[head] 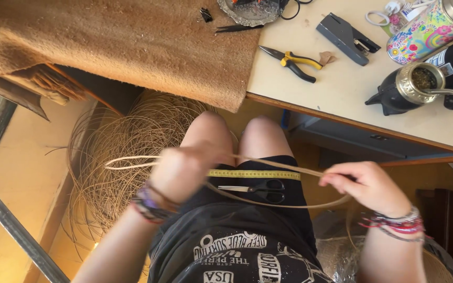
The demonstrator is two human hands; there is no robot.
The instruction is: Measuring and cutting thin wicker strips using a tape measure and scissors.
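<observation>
I look down at my lap. My left hand (180, 170), blurred by motion, is closed around a thin tan cane strand (279, 205). The strand loops across my thighs to my right hand (368, 184), which pinches its other part between fingers and thumb. A yellow measuring tape (255, 174) lies flat across my thighs. Black-handled scissors (260, 188) rest on my lap just below the tape, between my hands. Both wrists wear several bracelets.
A big tangled coil of cane (116, 157) lies on the floor at my left. The pale table (342, 89) ahead holds yellow-handled pliers (292, 62), a grey stapler (344, 36), a flowered flask (425, 31), a dark gourd cup (402, 91) and a brown mat (132, 42).
</observation>
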